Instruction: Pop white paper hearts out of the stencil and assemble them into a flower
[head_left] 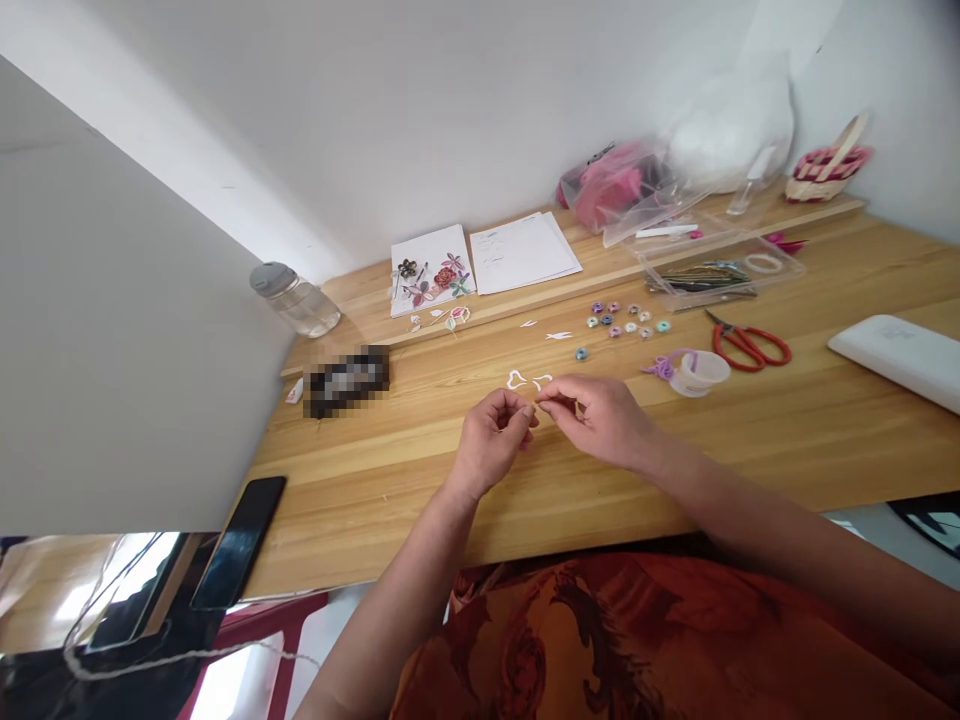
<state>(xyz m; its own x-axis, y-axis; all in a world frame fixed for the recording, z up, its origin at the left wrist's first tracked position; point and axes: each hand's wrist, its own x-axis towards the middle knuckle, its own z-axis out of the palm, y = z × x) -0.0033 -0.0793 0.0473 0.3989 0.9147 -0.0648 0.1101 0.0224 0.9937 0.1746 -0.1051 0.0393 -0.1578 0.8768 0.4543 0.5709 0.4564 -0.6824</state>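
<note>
Close together above the wooden table, my left hand (496, 440) and my right hand (596, 415) nearly meet at the fingertips. Both are closed in a pinch, and whatever they hold between them is too small to make out. Just beyond the fingertips are two white looped outline shapes: a left one (515, 380) and a right one (541, 382), partly behind my right fingers. Farther off lie small white pointed pieces (559, 336) and several thread bobbins (615, 320) in different colours, with one teal bobbin (581, 354) nearer my hands.
Red-handled scissors (750, 345), a small white cup (701, 373) with purple cord and a white case (900, 355) are at right. A clear tray (712, 270), paper sheets (525, 255) and flower ornaments (442, 280) lie behind. A bottle (296, 300) and phone (240, 540) are left.
</note>
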